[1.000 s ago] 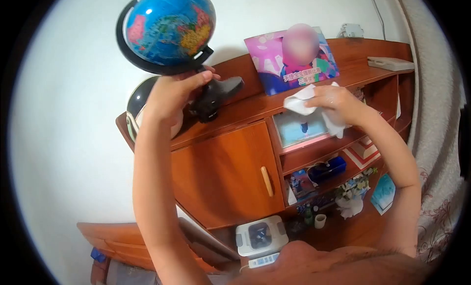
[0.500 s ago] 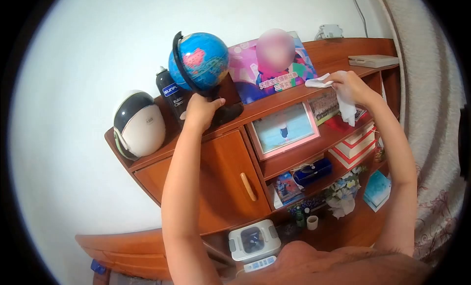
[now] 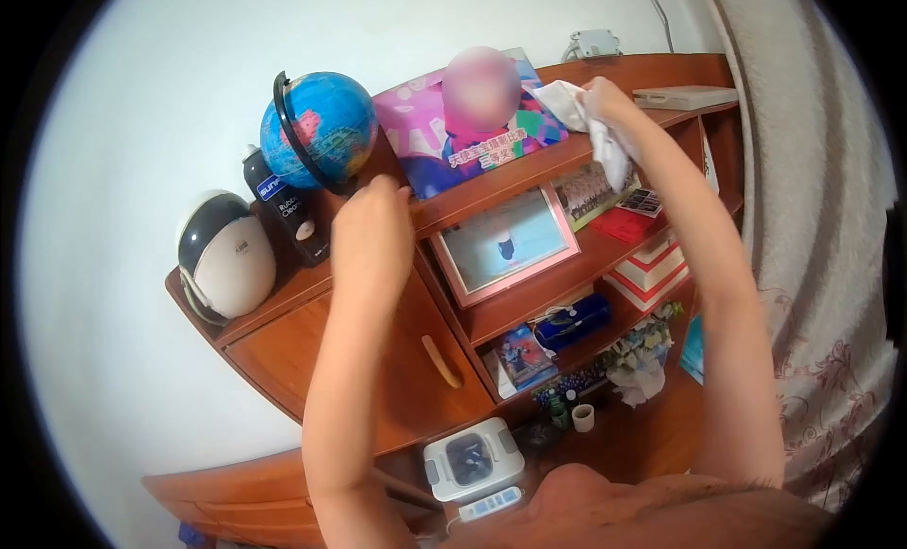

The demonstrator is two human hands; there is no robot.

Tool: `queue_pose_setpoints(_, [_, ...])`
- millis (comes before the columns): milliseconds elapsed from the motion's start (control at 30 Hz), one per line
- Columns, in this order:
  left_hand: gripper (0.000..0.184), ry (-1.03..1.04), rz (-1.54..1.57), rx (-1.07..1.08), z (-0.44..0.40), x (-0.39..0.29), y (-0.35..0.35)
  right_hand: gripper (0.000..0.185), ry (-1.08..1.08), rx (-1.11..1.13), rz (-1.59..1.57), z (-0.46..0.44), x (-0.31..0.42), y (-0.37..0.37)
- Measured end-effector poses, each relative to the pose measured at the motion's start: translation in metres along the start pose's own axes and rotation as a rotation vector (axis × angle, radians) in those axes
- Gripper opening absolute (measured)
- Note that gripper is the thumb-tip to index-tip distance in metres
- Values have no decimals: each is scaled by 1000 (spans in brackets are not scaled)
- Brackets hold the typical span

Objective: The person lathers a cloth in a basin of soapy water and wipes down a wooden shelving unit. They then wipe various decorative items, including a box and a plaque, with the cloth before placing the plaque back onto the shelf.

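Observation:
A blue globe [image 3: 319,130] on a black stand is on top of the wooden cabinet. My left hand [image 3: 373,223] is just to the lower right of it, in front of its base. That hand is blurred and its fingers bend out of sight, so I cannot see whether they touch the base. My right hand [image 3: 609,105] pinches a white cloth [image 3: 612,160] that hangs down over the shelf edge. One end of the cloth overlaps the right side of a colourful photo board [image 3: 435,143], which leans on the wall.
A black spray can [image 3: 283,204] and a white rounded device [image 3: 227,256] stand left of the globe. Below are a pink-framed picture [image 3: 505,247], books [image 3: 647,270] and a blue case [image 3: 574,322]. A pale flat box [image 3: 685,97] lies on the right; a curtain [image 3: 803,265] hangs beside the cabinet.
The view has shifted. My left hand has moved right and down relative to the globe's stem, which it was gripping. My right hand has carried the cloth closer to the photo board's upper right side.

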State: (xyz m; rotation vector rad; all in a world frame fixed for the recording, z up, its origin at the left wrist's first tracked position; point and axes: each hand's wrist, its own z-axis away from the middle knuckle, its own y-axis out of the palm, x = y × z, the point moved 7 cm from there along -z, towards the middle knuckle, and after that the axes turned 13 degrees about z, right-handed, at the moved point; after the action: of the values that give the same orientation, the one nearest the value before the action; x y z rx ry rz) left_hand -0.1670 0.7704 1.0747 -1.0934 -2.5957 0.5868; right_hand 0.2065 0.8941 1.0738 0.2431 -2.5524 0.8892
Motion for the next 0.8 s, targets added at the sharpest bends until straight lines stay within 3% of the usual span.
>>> queue_pose_setpoints(33, [19, 48, -22, 6, -9, -5, 12, 28, -1, -2, 2, -7, 3, 8])
queue_pose_setpoints(100, [28, -184, -73, 184, -34, 14, 42, 25, -49, -29, 79, -15, 14, 18])
queue_pose_setpoints(133, [28, -182, -74, 185, -46, 17, 50, 25, -48, -30, 77, -15, 19, 20])
queue_pose_setpoints(200, [45, -511, 63, 216, -54, 46, 67, 31, 127, 85, -161, -8, 20, 30])
queue_pose_setpoints(367, [47, -500, 210, 220, -61, 65, 82, 27, 69, 172, -101, 0, 25, 28])
queue_pose_setpoints(467, [40, -558, 277, 215, -61, 68, 81, 23, 75, 91, -266, 2, 21, 19])
queue_pose_setpoints(567, [31, -442, 243, 144, -64, 46, 71, 26, 130, -128, -354, 29, 20, -37])
queue_pose_setpoints(633, [23, -360, 656, -26, -64, 39, 67, 24, 179, -168, -518, 59, 24, -72])
queue_pose_setpoints(667, [22, -384, 1064, -53, -55, 17, 58, 24, 222, -192, -643, 50, -3, -68])
queue_pose_setpoints(733, [25, -408, 1676, 63, -28, -28, 50, 24, 114, -192, -544, 87, 6, -98])
queue_pose_setpoints(800, [26, -591, 1834, 194, 17, -48, 53, 23, 46, -212, -581, 123, 13, -107])
